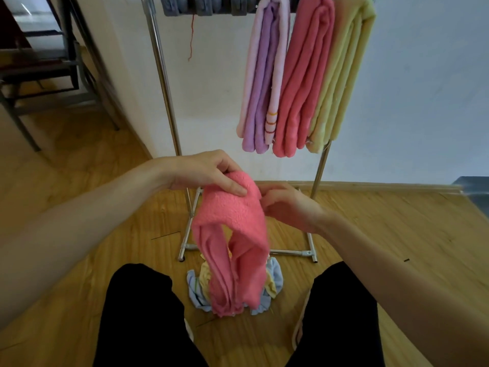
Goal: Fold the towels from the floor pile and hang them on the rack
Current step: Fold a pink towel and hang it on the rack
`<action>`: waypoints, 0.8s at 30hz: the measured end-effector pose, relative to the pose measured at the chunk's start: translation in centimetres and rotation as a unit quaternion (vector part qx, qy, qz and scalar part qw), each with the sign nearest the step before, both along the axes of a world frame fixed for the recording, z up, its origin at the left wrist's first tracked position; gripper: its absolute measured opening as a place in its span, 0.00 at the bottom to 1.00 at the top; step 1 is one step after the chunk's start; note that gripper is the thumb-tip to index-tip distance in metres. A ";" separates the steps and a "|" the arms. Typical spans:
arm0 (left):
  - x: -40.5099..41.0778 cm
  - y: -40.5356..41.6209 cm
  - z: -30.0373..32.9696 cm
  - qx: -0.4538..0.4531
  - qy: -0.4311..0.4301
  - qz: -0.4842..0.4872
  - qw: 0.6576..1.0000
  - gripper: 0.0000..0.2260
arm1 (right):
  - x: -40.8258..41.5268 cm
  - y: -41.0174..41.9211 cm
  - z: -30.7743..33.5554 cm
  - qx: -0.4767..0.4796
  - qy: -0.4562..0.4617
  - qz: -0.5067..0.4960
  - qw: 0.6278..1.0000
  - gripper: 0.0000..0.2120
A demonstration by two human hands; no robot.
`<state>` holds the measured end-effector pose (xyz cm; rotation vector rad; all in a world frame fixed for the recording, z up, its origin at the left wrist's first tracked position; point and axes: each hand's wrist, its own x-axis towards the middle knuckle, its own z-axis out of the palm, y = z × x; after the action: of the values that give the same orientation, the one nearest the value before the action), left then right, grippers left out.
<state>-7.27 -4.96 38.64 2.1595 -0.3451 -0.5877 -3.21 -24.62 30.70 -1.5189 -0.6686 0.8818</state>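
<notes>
A pink towel [232,239] hangs in loose folds in front of me, its lower end reaching the floor pile [272,284] of light blue and yellow towels between my legs. My left hand [206,172] grips the towel's top edge, thumb pressed on the near face. My right hand [288,205] holds the same top edge from the right, its fingers curled behind the cloth. On the metal rack [165,83] hang a folded lilac towel [264,75], a pink towel [304,75] and a yellow towel [344,72], side by side.
The rack's base bars [291,252] lie on the wooden floor just beyond the pile. A white wall stands behind the rack. Dark metal furniture [47,67] stands at the far left. Grey clips [206,5] hang along the rack's top.
</notes>
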 end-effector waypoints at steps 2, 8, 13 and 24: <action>-0.1 0.9 0.3 -0.002 0.001 0.014 1.000 0.04 | 0.2 -0.4 0.9 -0.015 -0.023 -0.012 1.000 0.19; -0.4 3.7 1.3 -0.042 -0.019 0.066 0.997 0.14 | 2.5 -2.2 4.4 -0.016 -0.104 -0.044 0.993 0.10; 1.0 5.4 3.8 -0.058 -0.005 0.036 0.998 0.08 | 4.2 -2.2 7.8 -0.007 -0.185 -0.036 0.982 0.13; 8.5 8.1 11.3 0.230 -0.142 0.034 0.962 0.15 | 9.6 4.0 17.2 -0.222 -0.512 -0.033 0.829 0.12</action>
<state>1.24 3.09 49.94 2.7049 -0.3083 -0.3375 6.36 -20.58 47.87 -2.4346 -1.2099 0.0668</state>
